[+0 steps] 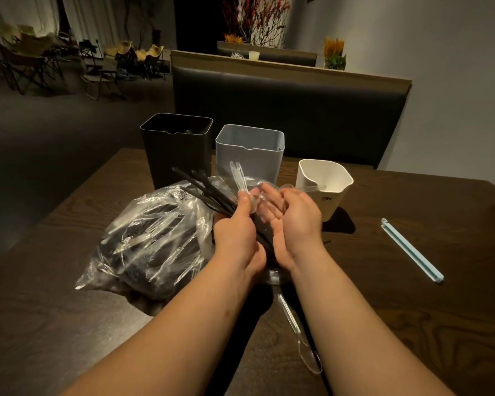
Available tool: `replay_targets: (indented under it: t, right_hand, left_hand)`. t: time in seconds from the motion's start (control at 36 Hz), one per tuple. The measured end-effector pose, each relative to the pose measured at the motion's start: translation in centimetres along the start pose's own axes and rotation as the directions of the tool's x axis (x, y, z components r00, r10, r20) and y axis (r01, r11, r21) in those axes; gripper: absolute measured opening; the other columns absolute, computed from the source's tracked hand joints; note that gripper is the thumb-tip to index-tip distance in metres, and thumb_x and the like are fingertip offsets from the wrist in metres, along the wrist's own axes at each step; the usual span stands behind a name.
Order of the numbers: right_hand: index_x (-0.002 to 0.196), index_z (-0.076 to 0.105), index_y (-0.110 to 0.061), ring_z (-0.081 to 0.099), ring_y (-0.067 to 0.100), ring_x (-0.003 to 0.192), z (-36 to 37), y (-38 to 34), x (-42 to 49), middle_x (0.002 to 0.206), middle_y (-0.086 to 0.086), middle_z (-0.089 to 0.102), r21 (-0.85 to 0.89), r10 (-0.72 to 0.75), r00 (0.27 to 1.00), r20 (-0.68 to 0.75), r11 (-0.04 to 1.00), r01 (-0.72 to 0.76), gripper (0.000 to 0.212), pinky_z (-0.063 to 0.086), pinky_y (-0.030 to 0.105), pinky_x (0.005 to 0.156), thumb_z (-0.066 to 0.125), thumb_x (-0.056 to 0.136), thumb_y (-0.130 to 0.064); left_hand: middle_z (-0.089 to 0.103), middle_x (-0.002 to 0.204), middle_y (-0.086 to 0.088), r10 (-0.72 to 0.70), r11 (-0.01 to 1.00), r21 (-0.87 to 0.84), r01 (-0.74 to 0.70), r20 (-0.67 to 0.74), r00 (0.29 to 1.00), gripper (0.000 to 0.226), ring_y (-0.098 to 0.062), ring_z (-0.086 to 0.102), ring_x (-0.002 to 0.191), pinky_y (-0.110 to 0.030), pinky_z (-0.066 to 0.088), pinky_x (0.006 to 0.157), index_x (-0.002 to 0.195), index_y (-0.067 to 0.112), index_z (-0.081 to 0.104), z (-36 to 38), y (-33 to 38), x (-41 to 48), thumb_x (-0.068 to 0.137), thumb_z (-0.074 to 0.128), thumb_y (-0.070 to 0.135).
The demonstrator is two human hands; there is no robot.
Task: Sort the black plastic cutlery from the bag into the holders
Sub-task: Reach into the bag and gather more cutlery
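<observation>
Left hand [235, 232] grips thin black plastic cutlery [203, 187] mixed with clear pieces [237, 172]; right hand [295, 224] cups beside it, hold unclear. Crinkled clear plastic bag [149, 238] lies just left. Mid-sort, I judge: next, black pieces go into the tall black rectangular holder [175, 150].

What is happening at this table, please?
A person is sorting plastic cutlery. The left hand grips a bunch of black cutlery and some clear pieces above the bag. The right hand is cupped beside it. Behind stand a black holder, a grey holder and a white holder with a clear utensil inside.
</observation>
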State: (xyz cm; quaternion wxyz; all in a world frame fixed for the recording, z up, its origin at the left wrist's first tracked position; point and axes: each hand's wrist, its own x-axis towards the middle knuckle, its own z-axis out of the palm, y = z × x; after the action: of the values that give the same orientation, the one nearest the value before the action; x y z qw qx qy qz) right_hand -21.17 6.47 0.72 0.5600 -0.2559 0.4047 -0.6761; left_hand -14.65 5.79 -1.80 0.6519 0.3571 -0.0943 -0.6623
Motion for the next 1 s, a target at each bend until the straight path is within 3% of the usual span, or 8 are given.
replay_targets:
  t: [0.11, 0.22, 0.42, 0.56, 0.69, 0.81, 0.89, 1.0]
  right_hand:
    - [0.1, 0.053, -0.008, 0.072, 0.019, 0.102, 0.0, 0.9, 0.3, 0.106, 0.015, 0.072, -0.049, -0.154, 0.98, -0.122, 0.988, 0.149, 0.013, 0.057, 0.036, 0.094, 0.04, 0.104, -0.006]
    - [0.093, 0.054, -0.012, 0.073, 0.01, 0.081, -0.1, 1.1, 0.2, 0.092, 0.006, 0.074, -0.111, -0.281, 0.945, -0.168, 0.958, 0.265, 0.015, 0.054, 0.018, 0.062, 0.043, 0.103, -0.009]
    - [0.094, 0.056, -0.011, 0.074, 0.023, 0.093, -0.5, 0.7, 0.9, 0.096, 0.014, 0.074, -0.089, -0.328, 0.936, -0.128, 0.944, 0.319, 0.016, 0.059, 0.033, 0.081, 0.043, 0.103, -0.008]
    - [0.104, 0.056, -0.008, 0.075, 0.025, 0.09, -1.0, -0.8, 0.8, 0.099, 0.016, 0.074, -0.08, -0.347, 0.933, -0.094, 0.937, 0.34, 0.01, 0.061, 0.032, 0.078, 0.047, 0.105, -0.01]
    - [0.112, 0.062, -0.009, 0.071, 0.019, 0.07, -1.2, -2.7, 0.5, 0.089, 0.011, 0.072, -0.094, -0.359, 0.932, -0.037, 0.93, 0.355, 0.016, 0.058, 0.028, 0.064, 0.049, 0.103, -0.006]
    - [0.111, 0.067, -0.02, 0.059, 0.011, 0.06, -2.3, -4.2, 0.8, 0.079, 0.004, 0.062, -0.254, -0.336, 0.941, -0.052, 0.915, 0.313, 0.02, 0.053, 0.023, 0.055, 0.049, 0.104, -0.012]
    - [0.118, 0.063, -0.026, 0.057, 0.007, 0.06, -4.4, -6.2, 2.2, 0.082, 0.001, 0.064, -0.516, -0.376, 0.925, -0.056, 0.804, 0.296, 0.02, 0.048, 0.017, 0.051, 0.052, 0.103, -0.017]
    - [0.106, 0.06, -0.022, 0.066, 0.011, 0.073, -6.7, -10.1, 4.8, 0.09, 0.003, 0.07, -0.827, -0.495, 0.868, 0.029, 0.476, 0.299, 0.01, 0.055, 0.027, 0.059, 0.063, 0.097, -0.02]
  left_hand:
    - [0.076, 0.092, -0.012, 0.028, 0.999, 0.032, -0.028, 0.009, 1.0, 0.026, -0.016, 0.075, 0.073, -0.031, 0.06, 0.066, 0.106, -0.001, 0.068, 0.1, -0.5, 0.0, 0.101, 0.06, 0.022]
    - [0.076, 0.108, -0.014, 0.033, 0.999, 0.041, -0.034, 0.026, 0.999, 0.035, -0.023, 0.076, 0.094, -0.04, 0.061, 0.084, 0.128, 0.004, 0.061, 0.0, -0.9, 0.0, 0.1, 0.062, 0.024]
    - [0.074, 0.083, -0.008, -0.02, 1.0, 0.012, 0.019, 0.065, 0.998, 0.024, -0.014, 0.073, 0.07, -0.031, 0.06, 0.066, 0.089, 0.006, 0.07, 0.0, -0.5, 0.5, 0.101, 0.06, 0.024]
    - [0.074, 0.091, -0.009, -0.074, 0.997, 0.0, 0.075, 0.14, 0.987, 0.032, -0.013, 0.074, 0.074, -0.035, 0.058, 0.074, 0.093, 0.007, 0.074, -0.4, -0.1, 0.4, 0.101, 0.057, 0.033]
    - [0.073, 0.093, -0.011, -0.116, 0.992, -0.027, 0.125, 0.224, 0.968, 0.036, -0.014, 0.074, 0.072, -0.037, 0.057, 0.077, 0.11, 0.004, 0.07, -0.2, 0.2, -0.4, 0.104, 0.05, 0.034]
    - [0.076, 0.097, -0.012, -0.11, 0.993, -0.019, 0.118, 0.232, 0.966, 0.034, -0.019, 0.076, 0.081, -0.041, 0.058, 0.079, 0.113, 0.006, 0.069, -0.3, 0.2, -0.4, 0.103, 0.051, 0.033]
    - [0.077, 0.095, -0.011, -0.107, 0.994, 0.003, 0.109, 0.22, 0.97, 0.03, -0.021, 0.074, 0.091, -0.045, 0.056, 0.091, 0.106, 0.007, 0.071, -0.5, 0.3, -0.1, 0.102, 0.054, 0.031]
    - [0.077, 0.095, -0.011, -0.095, 0.996, 0.014, 0.094, 0.205, 0.974, 0.026, -0.024, 0.071, 0.102, -0.048, 0.05, 0.104, 0.1, 0.007, 0.072, -0.5, 0.3, 0.2, 0.1, 0.057, 0.027]
